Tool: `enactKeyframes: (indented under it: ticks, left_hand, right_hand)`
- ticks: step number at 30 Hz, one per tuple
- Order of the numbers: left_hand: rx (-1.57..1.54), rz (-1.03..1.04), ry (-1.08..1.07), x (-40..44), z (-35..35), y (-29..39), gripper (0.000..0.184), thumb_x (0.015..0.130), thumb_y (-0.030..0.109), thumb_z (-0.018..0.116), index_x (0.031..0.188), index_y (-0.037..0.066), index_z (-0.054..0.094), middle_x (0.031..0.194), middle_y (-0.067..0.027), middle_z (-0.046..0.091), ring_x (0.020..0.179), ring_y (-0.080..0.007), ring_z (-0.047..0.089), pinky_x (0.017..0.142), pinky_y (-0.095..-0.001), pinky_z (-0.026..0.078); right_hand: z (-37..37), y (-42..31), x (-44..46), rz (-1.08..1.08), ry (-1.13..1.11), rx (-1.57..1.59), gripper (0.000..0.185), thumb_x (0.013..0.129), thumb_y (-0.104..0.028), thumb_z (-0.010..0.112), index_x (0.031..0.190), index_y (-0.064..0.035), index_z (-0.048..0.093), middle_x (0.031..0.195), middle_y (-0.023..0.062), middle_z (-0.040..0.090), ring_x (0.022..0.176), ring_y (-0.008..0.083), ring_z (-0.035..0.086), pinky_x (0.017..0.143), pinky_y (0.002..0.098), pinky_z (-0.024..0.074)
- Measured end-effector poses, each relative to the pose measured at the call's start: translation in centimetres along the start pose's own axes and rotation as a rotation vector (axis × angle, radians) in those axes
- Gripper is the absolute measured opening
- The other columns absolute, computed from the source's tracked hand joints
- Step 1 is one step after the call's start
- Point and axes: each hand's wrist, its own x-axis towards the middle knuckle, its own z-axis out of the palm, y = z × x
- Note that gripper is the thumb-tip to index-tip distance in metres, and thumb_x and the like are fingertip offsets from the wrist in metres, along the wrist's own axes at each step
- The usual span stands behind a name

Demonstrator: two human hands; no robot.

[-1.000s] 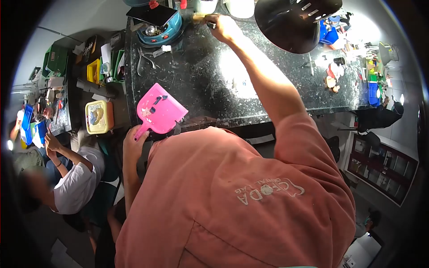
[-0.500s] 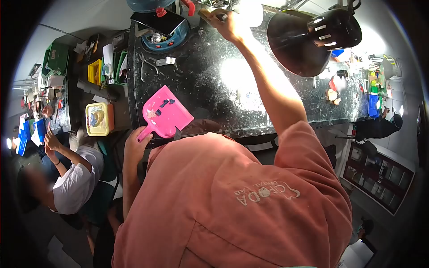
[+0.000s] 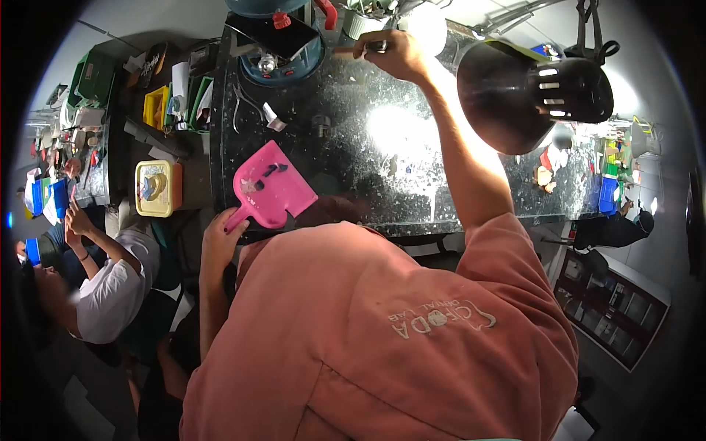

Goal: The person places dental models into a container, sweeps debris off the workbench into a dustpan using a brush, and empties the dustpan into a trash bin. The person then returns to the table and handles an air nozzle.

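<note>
My left hand (image 3: 223,234) is closed round the handle of a pink dustpan (image 3: 276,192) at the bench's near left edge. Dark scraps and pale bits lie in the pan. At the far side of the bench, my right hand (image 3: 397,56) grips a brush (image 3: 346,53), whose tan end points left; the fingers partly hide it. A white ribbed pot (image 3: 360,26) with things in it stands just beyond that hand. Left of the brush is a blue round device (image 3: 283,70) with a dark flat panel (image 3: 276,35) over it.
A black lamp head (image 3: 507,95) hangs over the black bench (image 3: 346,169), right of my forearm. Pliers (image 3: 239,106) and a small white packet (image 3: 273,117) lie at the left. A lidded yellow box (image 3: 158,189) is further left, near a seated person (image 3: 118,279).
My right hand has moved right and nearer with the brush, away from the pot. The dustpan stays in my left hand. The lamp and bench have shifted in view.
</note>
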Motion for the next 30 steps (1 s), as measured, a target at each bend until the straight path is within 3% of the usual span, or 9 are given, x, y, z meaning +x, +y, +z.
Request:
enactKeyframes:
  ticks: [2, 5, 9, 12, 14, 15, 18, 19, 30]
  left_hand:
    - [-0.052, -0.032, -0.067, 0.3, -0.3, 0.8, 0.038, 0.081, 0.024, 0.071, 0.111, 0.002, 0.063, 0.099, -0.0169, 0.065, 0.09, -0.0298, 0.064, 0.078, -0.0355, 0.049]
    - [-0.037, 0.004, -0.06, 1.1, -0.5, 0.7, 0.039, 0.081, 0.024, 0.071, 0.111, 0.002, 0.063, 0.1, -0.0176, 0.065, 0.092, -0.0303, 0.064, 0.079, -0.0352, 0.049]
    - [0.019, 0.019, -0.042, 1.2, -0.9, 0.3, 0.039, 0.081, 0.024, 0.07, 0.112, 0.002, 0.062, 0.103, -0.0174, 0.065, 0.093, -0.029, 0.064, 0.08, -0.034, 0.049]
    - [-0.111, -0.018, -0.04, 1.1, -0.4, 0.5, 0.039, 0.082, 0.024, 0.07, 0.113, 0.001, 0.062, 0.104, -0.0166, 0.065, 0.093, -0.0273, 0.064, 0.081, -0.0335, 0.048]
    - [-0.145, -0.015, -0.035, 1.1, 0.1, 0.3, 0.039, 0.082, 0.023, 0.07, 0.113, 0.001, 0.062, 0.103, -0.0163, 0.065, 0.093, -0.026, 0.064, 0.081, -0.0332, 0.048]
    - [-0.13, -0.016, -0.042, 1.3, 0.1, 0.4, 0.039, 0.081, 0.023, 0.07, 0.113, 0.001, 0.062, 0.103, -0.0165, 0.065, 0.093, -0.0264, 0.064, 0.081, -0.0334, 0.048]
    - [-0.075, -0.004, -0.058, 1.7, -0.1, 1.2, 0.039, 0.081, 0.023, 0.07, 0.112, 0.001, 0.062, 0.102, -0.0171, 0.065, 0.093, -0.0274, 0.064, 0.081, -0.034, 0.048]
    - [-0.041, 0.004, -0.064, 1.9, -0.4, 1.5, 0.039, 0.081, 0.023, 0.07, 0.112, 0.001, 0.062, 0.102, -0.0175, 0.065, 0.093, -0.028, 0.063, 0.08, -0.0345, 0.048]
    - [-0.098, 0.038, -0.017, 2.0, -0.4, 1.0, 0.038, 0.081, 0.022, 0.07, 0.113, 0.002, 0.063, 0.102, -0.018, 0.064, 0.093, -0.0297, 0.063, 0.081, -0.035, 0.048]
  right_hand:
    - [2.3, 1.7, 0.2, -0.146, 0.009, -0.114, 0.018, 0.078, -0.013, 0.058, 0.09, -0.0192, 0.07, 0.083, 0.0025, 0.07, 0.072, 0.0179, 0.067, 0.067, 0.0333, 0.0528]
    - [2.5, 0.0, -2.4, -0.216, -0.272, -0.027, 0.016, 0.076, -0.013, 0.059, 0.086, -0.0195, 0.069, 0.079, 0.0018, 0.069, 0.071, 0.0193, 0.066, 0.069, 0.0338, 0.0524]
    - [-1.5, -1.5, -5.3, -0.168, -0.463, -0.023, 0.009, 0.077, -0.012, 0.06, 0.079, -0.0135, 0.069, 0.083, 0.0021, 0.07, 0.072, 0.0172, 0.065, 0.068, 0.0323, 0.0508]
    - [-1.1, 1.8, -6.6, -0.084, -0.032, 0.225, 0.008, 0.077, -0.006, 0.064, 0.083, -0.0072, 0.07, 0.087, 0.0053, 0.071, 0.076, 0.0186, 0.066, 0.07, 0.0312, 0.051]
    - [1.9, 6.9, -5.5, -0.241, 0.431, 0.38, 0.008, 0.079, -0.006, 0.064, 0.084, -0.0068, 0.07, 0.09, 0.0058, 0.071, 0.077, 0.0188, 0.067, 0.071, 0.0305, 0.0512]
    - [1.8, 7.2, -5.2, -0.14, 0.476, 0.152, 0.012, 0.081, -0.006, 0.061, 0.087, -0.0097, 0.07, 0.09, 0.0051, 0.071, 0.078, 0.0171, 0.067, 0.071, 0.0298, 0.0514]
    - [1.9, 7.5, -4.7, 0.086, 0.347, 0.04, 0.014, 0.082, -0.009, 0.06, 0.09, -0.0137, 0.07, 0.088, 0.0049, 0.071, 0.073, 0.0157, 0.066, 0.068, 0.0278, 0.0509]
    - [-0.1, 6.1, -4.9, 0.246, 0.055, 0.052, 0.016, 0.081, -0.011, 0.06, 0.092, -0.0161, 0.07, 0.086, 0.0044, 0.071, 0.069, 0.0139, 0.064, 0.065, 0.0262, 0.0498]
    - [-1.5, 5.7, -4.6, 0.045, 0.026, 0.145, 0.021, 0.074, -0.005, 0.063, 0.093, -0.0127, 0.069, 0.09, 0.0026, 0.071, 0.073, 0.0119, 0.063, 0.068, 0.0262, 0.0495]
